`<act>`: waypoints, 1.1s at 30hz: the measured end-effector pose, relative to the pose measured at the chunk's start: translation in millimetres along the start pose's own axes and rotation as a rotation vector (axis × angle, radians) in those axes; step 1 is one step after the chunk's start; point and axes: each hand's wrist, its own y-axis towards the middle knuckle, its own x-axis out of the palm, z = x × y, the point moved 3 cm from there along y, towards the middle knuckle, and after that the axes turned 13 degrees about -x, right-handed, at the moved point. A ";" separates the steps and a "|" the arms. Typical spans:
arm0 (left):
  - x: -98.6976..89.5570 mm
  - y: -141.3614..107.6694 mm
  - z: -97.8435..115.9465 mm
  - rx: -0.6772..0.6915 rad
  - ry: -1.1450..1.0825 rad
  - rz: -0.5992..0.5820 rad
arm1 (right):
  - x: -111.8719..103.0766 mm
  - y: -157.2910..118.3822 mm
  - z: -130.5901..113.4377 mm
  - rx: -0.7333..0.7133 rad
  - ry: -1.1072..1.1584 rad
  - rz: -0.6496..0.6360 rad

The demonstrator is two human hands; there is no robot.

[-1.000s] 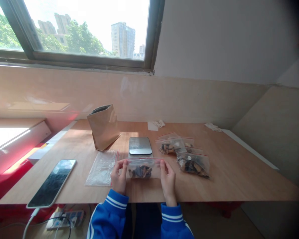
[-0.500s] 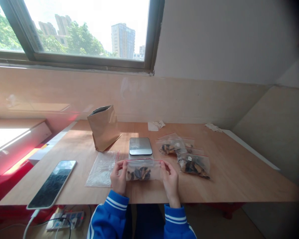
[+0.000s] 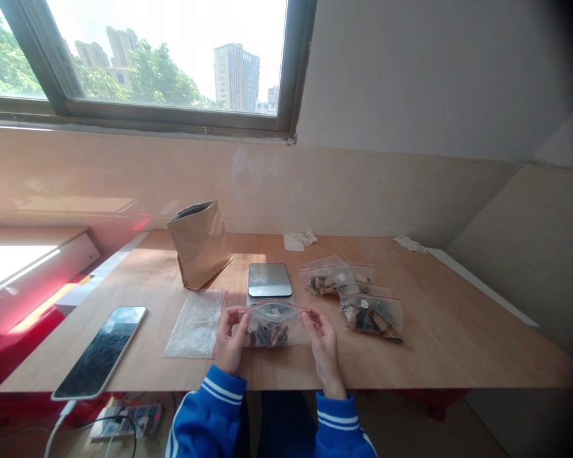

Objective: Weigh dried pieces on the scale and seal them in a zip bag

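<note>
Both hands, left hand (image 3: 229, 340) and right hand (image 3: 321, 340), fingers clamped on a clear zip bag (image 3: 273, 323) of dark dried pieces above the bench (image 3: 439, 343) near edge, best pinched evenly along the red seal.

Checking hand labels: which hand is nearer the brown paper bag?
Left. The left hand grips the left end of the zip bag, on the side below the brown paper bag. The right hand holds the bag's right end, farther away.
</note>
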 end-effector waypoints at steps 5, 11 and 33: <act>0.8 1.5 0.6 0.006 0.021 -0.012 | 0.0 1.3 4.7 0.013 0.008 0.008; -1.8 2.5 -5.5 0.018 0.017 0.028 | -0.9 -0.6 4.7 0.023 0.000 0.044; 2.3 3.8 -2.4 -0.013 0.077 -0.049 | 10.8 -0.5 6.2 0.050 0.150 -0.085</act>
